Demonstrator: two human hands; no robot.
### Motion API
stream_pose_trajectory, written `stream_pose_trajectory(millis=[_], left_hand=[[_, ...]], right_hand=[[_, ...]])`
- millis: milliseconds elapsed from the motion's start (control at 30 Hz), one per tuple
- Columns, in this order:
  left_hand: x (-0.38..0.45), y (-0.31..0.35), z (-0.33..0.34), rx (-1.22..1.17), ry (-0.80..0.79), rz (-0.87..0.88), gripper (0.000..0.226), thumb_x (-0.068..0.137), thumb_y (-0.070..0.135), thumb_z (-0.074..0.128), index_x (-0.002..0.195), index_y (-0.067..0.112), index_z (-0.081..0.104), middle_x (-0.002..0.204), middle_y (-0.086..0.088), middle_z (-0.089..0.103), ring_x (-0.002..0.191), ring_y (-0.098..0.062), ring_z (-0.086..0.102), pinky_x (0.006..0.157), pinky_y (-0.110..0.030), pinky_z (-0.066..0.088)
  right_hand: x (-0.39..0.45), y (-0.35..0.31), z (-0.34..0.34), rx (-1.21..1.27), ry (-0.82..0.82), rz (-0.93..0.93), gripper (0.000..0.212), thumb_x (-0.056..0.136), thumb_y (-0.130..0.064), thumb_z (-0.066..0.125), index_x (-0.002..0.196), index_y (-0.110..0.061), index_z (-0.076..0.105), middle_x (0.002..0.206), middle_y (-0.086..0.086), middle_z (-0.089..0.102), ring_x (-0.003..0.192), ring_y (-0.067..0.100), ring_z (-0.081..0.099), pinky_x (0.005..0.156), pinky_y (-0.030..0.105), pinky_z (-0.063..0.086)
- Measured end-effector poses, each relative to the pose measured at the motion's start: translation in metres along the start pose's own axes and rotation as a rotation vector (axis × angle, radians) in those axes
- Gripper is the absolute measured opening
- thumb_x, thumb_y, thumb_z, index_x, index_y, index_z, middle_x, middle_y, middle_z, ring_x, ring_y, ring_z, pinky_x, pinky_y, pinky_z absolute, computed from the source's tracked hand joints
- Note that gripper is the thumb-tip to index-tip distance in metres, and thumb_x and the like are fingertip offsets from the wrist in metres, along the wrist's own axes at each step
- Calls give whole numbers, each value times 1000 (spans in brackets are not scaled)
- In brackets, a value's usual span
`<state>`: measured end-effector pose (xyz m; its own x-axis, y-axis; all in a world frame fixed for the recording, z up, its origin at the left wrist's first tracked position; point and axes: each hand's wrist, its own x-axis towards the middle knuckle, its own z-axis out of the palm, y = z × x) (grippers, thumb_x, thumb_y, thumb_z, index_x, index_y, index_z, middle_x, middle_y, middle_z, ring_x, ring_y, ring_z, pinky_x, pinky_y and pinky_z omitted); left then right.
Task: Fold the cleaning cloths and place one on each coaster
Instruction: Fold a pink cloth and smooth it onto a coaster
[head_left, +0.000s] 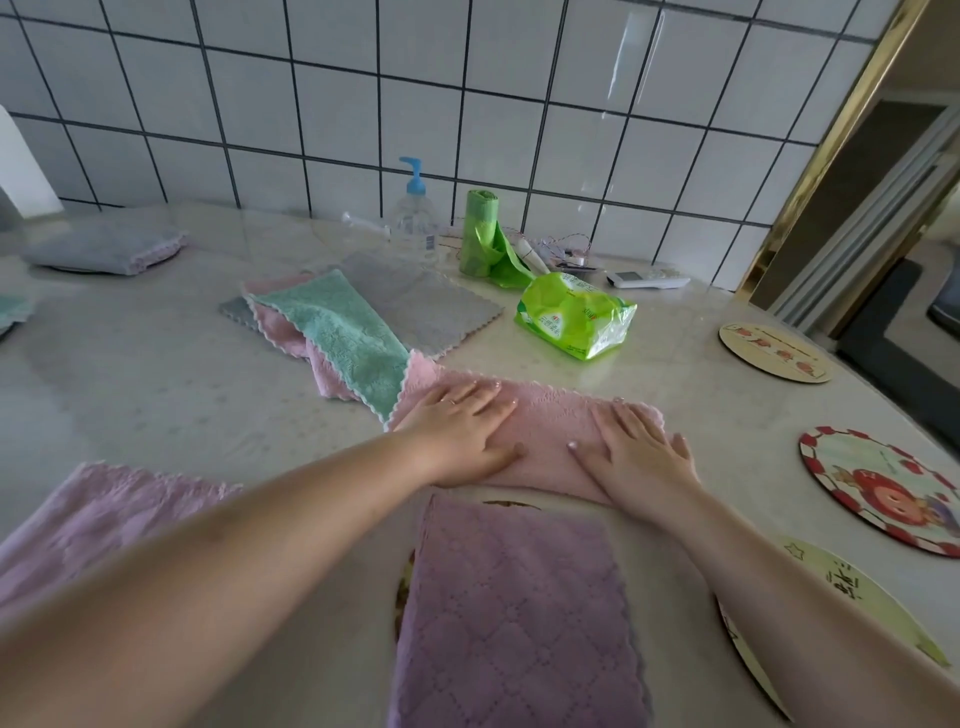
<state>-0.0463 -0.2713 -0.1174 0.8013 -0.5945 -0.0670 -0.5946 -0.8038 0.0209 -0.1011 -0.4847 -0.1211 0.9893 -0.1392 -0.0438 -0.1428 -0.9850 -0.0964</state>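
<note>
A pink cloth (550, 421) lies folded into a long strip on the marble counter (156, 379). My left hand (462, 431) presses flat on its left part and my right hand (639, 452) lies flat on its right end, fingers straight. A folded purple cloth (514, 613) covers a coaster (402, 587) right in front of me. Bare coasters sit at the right: a strawberry one (883, 488), a pale one (774, 353) farther back, and a yellowish one (852, 587) under my right forearm. A green cloth (337, 332), another pink one (280, 327) and a grey one (441, 306) lie unfolded behind.
A light pink cloth (98, 514) lies at the near left. A folded grey cloth (104, 244) rests on something round at the far left. A green tissue pack (576, 317), a bag roll (480, 234), a pump bottle (413, 218) and a remote (644, 279) stand by the tiled wall.
</note>
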Motion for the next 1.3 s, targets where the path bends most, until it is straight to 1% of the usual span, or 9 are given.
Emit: stream_pose_trajectory(millis=[200,333,500,633,767,933,1033,1100,1300], left_hand=[[-5,-41,-7,56,2,-93,78,84,70,6,149,27,1,158,-2,-3,144,-20,-6,117,-43,-4],[0,-51,-2,77,24,-82,78,83,69,5,148,25,3,158,-5,0,145,-22,-4,116,-49,-2],[0,-55,-4,-20,75,-41,72,88,63,26,147,23,16,156,-4,14,144,-23,8,117,-45,2],[-31,-33,-11,-572,308,-78,51,80,49,40,119,22,61,120,6,61,112,-9,54,98,-28,39],[-62,12,-30,-1362,87,-458,18,88,26,60,91,10,65,77,6,63,68,-1,55,66,-20,44],[-76,22,-53,-2074,-280,-881,18,91,19,53,107,12,57,102,-10,69,89,-20,66,66,-28,54],[-74,16,-61,-2254,-430,-1051,27,91,23,54,115,11,51,119,-19,61,104,-30,63,69,-33,58],[-71,11,-63,-2324,-464,-1094,36,87,25,57,119,12,48,125,-22,55,107,-32,60,72,-37,58],[-54,18,-64,-2429,-369,-1188,35,92,22,51,126,13,51,127,-20,51,115,-28,52,99,-44,43]], right_hand=[[-4,16,-3,-34,-18,36,72,86,-67,21,147,-30,12,158,-6,3,145,13,1,114,53,5],[20,3,-11,5,174,-149,57,88,-50,48,137,-24,41,149,-5,32,138,17,27,112,46,17],[80,-43,-13,247,54,-325,44,81,-31,62,122,-15,60,120,9,59,113,29,52,100,39,40],[106,-60,-23,230,-103,-263,29,76,-35,68,100,-18,67,102,6,64,97,26,59,81,30,44],[109,-63,-38,143,-263,-200,34,75,-36,69,104,-19,62,106,5,63,101,26,58,79,31,44],[103,-62,-53,7,-365,-187,35,81,-29,62,113,-16,59,115,7,62,108,29,55,82,32,43],[100,-61,-57,-23,-390,-198,14,81,-28,59,86,-15,59,98,9,63,98,30,58,69,30,39],[96,-61,-60,56,-391,-202,14,80,-27,57,71,-18,50,86,7,58,91,30,57,66,29,34],[77,-50,-85,306,-363,-103,17,84,-32,53,93,-18,48,83,3,57,79,29,55,70,36,45]])
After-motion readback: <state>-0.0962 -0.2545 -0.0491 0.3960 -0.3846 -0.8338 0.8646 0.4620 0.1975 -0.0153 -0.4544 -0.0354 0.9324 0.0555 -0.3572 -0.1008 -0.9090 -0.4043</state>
